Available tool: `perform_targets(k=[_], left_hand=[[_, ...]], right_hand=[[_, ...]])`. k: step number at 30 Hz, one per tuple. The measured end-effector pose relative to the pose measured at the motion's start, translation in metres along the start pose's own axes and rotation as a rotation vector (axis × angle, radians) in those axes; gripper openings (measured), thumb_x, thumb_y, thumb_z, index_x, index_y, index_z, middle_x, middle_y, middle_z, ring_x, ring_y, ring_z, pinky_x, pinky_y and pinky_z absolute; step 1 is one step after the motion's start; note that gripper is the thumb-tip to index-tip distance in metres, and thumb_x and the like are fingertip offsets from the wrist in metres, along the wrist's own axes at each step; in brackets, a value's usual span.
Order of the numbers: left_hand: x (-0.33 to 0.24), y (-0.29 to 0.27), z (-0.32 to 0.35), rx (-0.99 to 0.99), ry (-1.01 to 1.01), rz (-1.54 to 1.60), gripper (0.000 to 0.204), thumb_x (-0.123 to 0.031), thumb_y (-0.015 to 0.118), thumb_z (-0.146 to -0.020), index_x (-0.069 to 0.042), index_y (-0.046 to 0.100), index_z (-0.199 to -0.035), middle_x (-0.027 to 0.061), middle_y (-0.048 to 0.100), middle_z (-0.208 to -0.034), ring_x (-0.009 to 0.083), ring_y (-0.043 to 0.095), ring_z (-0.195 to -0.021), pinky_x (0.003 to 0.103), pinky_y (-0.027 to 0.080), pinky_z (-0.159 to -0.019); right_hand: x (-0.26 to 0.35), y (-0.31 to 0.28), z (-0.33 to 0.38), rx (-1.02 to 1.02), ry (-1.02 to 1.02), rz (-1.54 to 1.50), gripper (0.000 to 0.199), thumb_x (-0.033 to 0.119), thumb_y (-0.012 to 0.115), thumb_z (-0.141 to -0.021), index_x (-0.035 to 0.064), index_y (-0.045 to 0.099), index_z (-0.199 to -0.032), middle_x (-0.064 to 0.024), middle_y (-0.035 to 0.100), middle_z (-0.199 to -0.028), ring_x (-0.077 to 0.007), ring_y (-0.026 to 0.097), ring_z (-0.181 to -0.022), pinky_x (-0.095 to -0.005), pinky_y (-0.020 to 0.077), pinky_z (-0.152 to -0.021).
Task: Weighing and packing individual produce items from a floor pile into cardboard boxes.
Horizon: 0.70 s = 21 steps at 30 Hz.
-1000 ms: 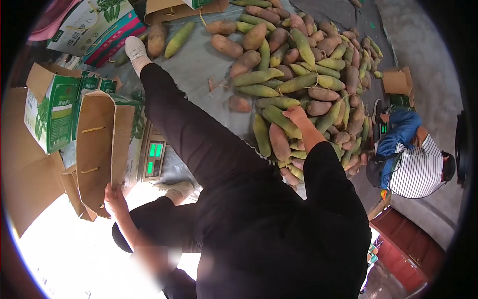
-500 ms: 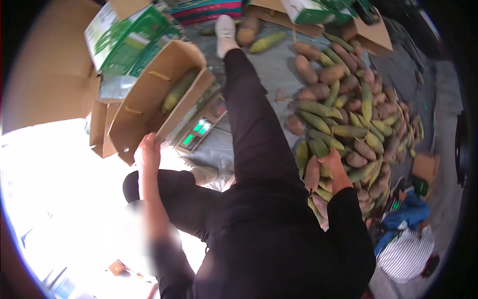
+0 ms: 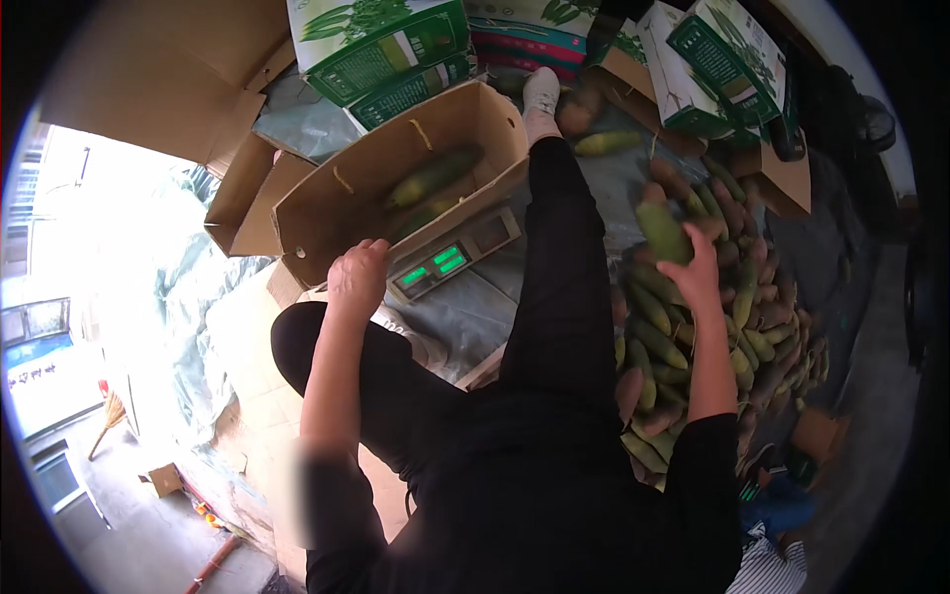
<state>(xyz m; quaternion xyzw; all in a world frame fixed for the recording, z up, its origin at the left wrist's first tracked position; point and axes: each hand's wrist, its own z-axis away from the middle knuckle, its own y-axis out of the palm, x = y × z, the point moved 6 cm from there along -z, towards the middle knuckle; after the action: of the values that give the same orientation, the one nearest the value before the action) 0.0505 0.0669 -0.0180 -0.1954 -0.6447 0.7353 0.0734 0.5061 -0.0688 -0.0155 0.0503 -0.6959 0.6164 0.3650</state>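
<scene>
We see the right hand (image 3: 698, 265) curled around a long green radish (image 3: 663, 233), thumb on its near side, at the left edge of the radish pile (image 3: 648, 309). The left hand (image 3: 358, 275) is at the near rim of the open cardboard box (image 3: 371, 166), probably steadying it; we cannot tell whether it pinches the rim. The box, with radishes (image 3: 435, 176) inside, stands at the scale (image 3: 433, 268), presumably for weighing. We notice its glowing green digits; the far cartons (image 3: 396, 54) carry plant pictures and pale printed lettering.
</scene>
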Motion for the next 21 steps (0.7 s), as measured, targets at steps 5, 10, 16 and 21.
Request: perform_targets(k=[5,10,16,21], left_hand=[[0.003,-0.002,0.004,-0.024,0.021,-0.025,0.006,-0.012,0.052,-0.08,-0.008,0.056,-0.079,0.0106,0.059,-0.079,0.0304,0.06,-0.08,0.042,0.048,-0.068],[-0.002,-0.002,-0.002,-0.004,0.028,-0.044,0.007,-0.011,0.049,-0.08,-0.009,0.056,-0.079,0.0107,0.059,-0.08,0.031,0.061,-0.079,0.042,0.049,-0.067],[0.003,0.009,-0.006,0.156,-0.062,-0.109,0.019,-0.009,0.045,-0.083,-0.01,0.058,-0.096,0.0144,0.061,-0.099,0.0347,0.06,-0.086,0.043,0.05,-0.069],[0.001,0.004,-0.002,0.079,-0.026,-0.055,0.015,-0.014,0.054,-0.082,-0.008,0.058,-0.095,0.0151,0.06,-0.089,0.0358,0.059,-0.084,0.044,0.046,-0.067]], right_hand=[[0.161,-0.001,-0.047,-0.023,-0.501,-0.018,0.062,0.01,0.074,-0.054,0.0079,0.053,-0.112,-0.0118,0.054,-0.107,-0.0325,0.05,-0.102,-0.0399,0.0417,-0.087],[0.271,0.051,-0.052,-0.005,-0.825,-0.039,0.056,0.013,0.074,-0.053,0.0125,0.057,-0.107,-0.0088,0.057,-0.103,-0.0299,0.052,-0.102,-0.0415,0.0454,-0.083],[0.338,0.161,-0.028,0.163,-0.787,0.059,0.052,0.015,0.073,-0.057,0.0189,0.059,-0.107,-0.0028,0.057,-0.105,-0.0248,0.05,-0.102,-0.0464,0.0397,-0.076],[0.334,0.157,-0.014,0.16,-0.787,-0.199,0.038,0.024,0.073,-0.067,0.0185,0.062,-0.103,-0.0012,0.058,-0.104,-0.0222,0.05,-0.104,-0.0419,0.04,-0.082]])
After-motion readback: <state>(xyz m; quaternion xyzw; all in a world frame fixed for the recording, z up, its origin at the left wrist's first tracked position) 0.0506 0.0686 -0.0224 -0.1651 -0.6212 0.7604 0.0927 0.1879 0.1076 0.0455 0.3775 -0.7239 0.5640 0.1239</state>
